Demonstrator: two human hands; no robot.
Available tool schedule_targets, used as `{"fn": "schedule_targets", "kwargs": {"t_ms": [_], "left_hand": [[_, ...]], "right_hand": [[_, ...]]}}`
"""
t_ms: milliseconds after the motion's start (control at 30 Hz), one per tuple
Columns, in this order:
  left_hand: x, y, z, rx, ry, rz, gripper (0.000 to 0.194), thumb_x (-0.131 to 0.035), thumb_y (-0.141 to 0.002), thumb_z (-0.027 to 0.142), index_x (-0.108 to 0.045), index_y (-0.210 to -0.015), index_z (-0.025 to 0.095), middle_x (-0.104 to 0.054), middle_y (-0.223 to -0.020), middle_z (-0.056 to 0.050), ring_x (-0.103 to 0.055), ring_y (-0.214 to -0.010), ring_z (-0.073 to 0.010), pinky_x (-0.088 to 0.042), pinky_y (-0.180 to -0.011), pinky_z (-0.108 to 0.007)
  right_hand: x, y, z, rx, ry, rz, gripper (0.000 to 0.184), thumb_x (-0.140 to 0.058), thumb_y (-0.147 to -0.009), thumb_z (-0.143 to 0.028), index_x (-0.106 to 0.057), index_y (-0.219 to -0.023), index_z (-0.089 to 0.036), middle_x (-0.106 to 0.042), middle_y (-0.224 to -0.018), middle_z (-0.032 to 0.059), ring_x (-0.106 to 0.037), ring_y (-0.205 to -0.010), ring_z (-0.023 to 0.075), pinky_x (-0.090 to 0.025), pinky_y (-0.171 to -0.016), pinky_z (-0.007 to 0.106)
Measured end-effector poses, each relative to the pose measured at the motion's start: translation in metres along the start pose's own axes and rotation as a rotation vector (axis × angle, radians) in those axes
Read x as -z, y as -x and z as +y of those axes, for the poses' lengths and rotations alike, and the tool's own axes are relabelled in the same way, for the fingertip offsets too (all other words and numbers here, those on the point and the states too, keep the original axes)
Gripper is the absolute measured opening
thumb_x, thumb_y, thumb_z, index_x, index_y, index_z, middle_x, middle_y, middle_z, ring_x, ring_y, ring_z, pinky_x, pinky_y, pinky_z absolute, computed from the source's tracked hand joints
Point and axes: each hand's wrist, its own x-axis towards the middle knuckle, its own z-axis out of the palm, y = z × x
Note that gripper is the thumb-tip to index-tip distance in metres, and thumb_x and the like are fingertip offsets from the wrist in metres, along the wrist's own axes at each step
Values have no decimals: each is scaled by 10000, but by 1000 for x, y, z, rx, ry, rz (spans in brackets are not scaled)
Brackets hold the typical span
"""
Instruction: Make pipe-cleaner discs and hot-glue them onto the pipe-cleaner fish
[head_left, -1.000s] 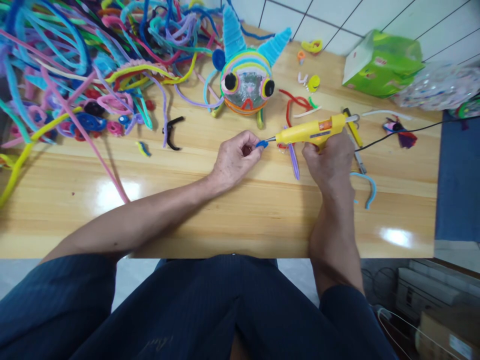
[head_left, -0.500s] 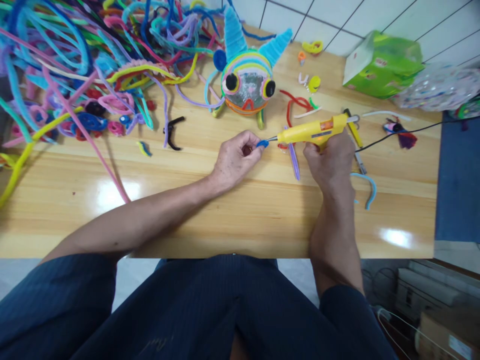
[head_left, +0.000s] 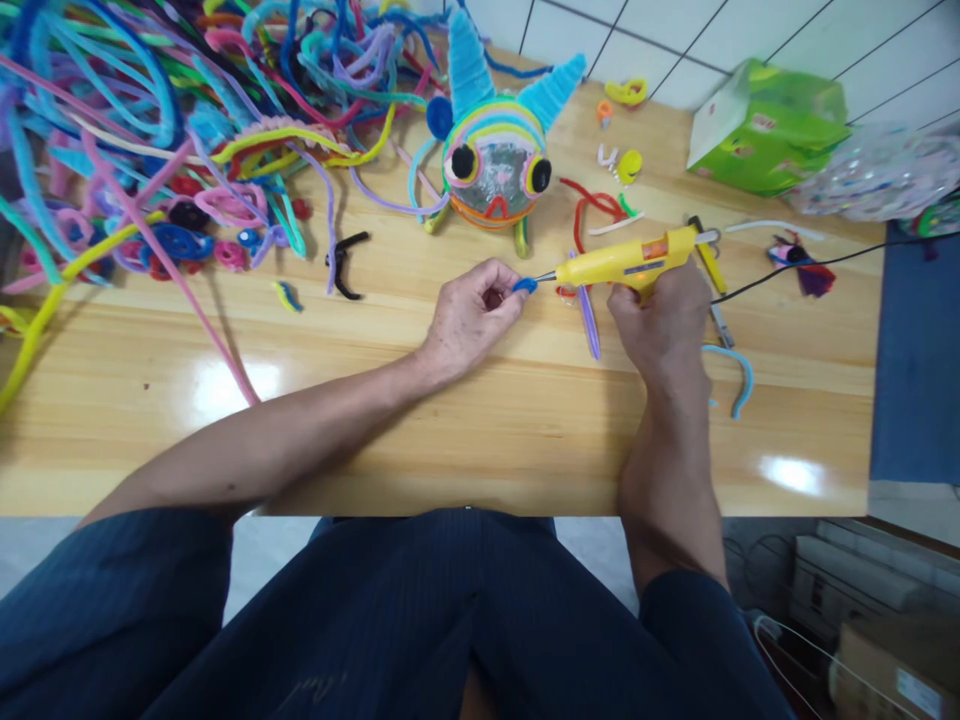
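My left hand (head_left: 472,315) rests on the wooden table (head_left: 450,420), fingers pinched on a small blue pipe-cleaner piece (head_left: 524,286). My right hand (head_left: 660,320) grips a yellow glue gun (head_left: 626,261) whose nozzle points left and touches that blue piece. Just behind stands a pipe-cleaner creature (head_left: 495,160) with blue horns, round black eyes and a striped body. A purple pipe cleaner (head_left: 587,318) lies between my hands.
A big tangle of coloured pipe cleaners (head_left: 150,120) covers the table's far left. A black curved piece (head_left: 343,265) lies near it. A green box (head_left: 765,125) and a clear bag (head_left: 885,170) sit at the far right. The gun's black cord (head_left: 810,265) runs right.
The glue gun's nozzle has edged slightly up and closer to the blue piece. Both hands have otherwise stayed in place.
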Motion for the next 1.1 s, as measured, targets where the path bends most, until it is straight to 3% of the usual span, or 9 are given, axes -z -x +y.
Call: {"fn": "schedule_targets", "kwargs": {"t_ms": [500, 1100], "left_hand": [[0, -1, -2, 1, -35, -10, 147, -755, -935, 201, -652, -830, 193, -585, -704, 40, -473, -623, -92, -375, -578, -228], [0, -1, 1, 60, 0, -11, 223, -838, -924, 295, -662, -823, 204, -603, -707, 38, -483, -622, -96, -379, -593, -245]], "right_hand": [[4, 2, -11, -15, 61, 41, 74, -660, -872, -279, -588, -878, -293, -673, -908, 79, -680, -1019, 330, -584, -819, 461], [2, 3, -16, -33, 49, 65, 108, -652, -924, -383, -641, -977, -290, -701, -1006, 102, -676, -1052, 340, -584, -836, 469]]}}
